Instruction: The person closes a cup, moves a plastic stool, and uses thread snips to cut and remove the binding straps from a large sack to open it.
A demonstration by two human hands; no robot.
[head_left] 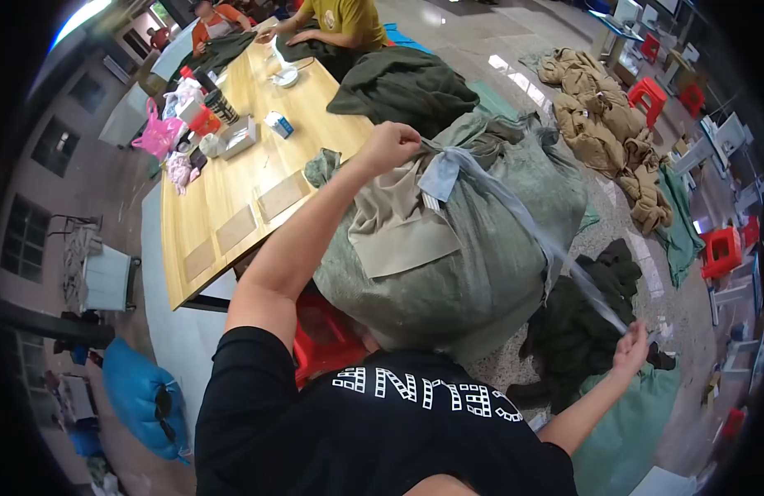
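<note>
A bulging green woven sack [497, 248] stands in front of me, its mouth gathered at the top. A pale cloth strip [526, 219] runs from the gathered mouth down to the right, pulled taut. My left hand [390, 147] is closed at the gathered mouth, pinching the strip's near end; its fingertips are partly hidden. Low at the right, my right hand [631, 354] is closed on the strip's other end. A beige cloth piece [402, 227] and a small light-blue piece [440, 175] hang over the sack's near side.
A wooden table [316, 91] at the left bears a dark green garment [406, 87], a small box [278, 124] and several odds and ends. Two people work at its far end. Dark garments [580, 322], brown garments [597, 124] and red stools [646, 99] are at the right.
</note>
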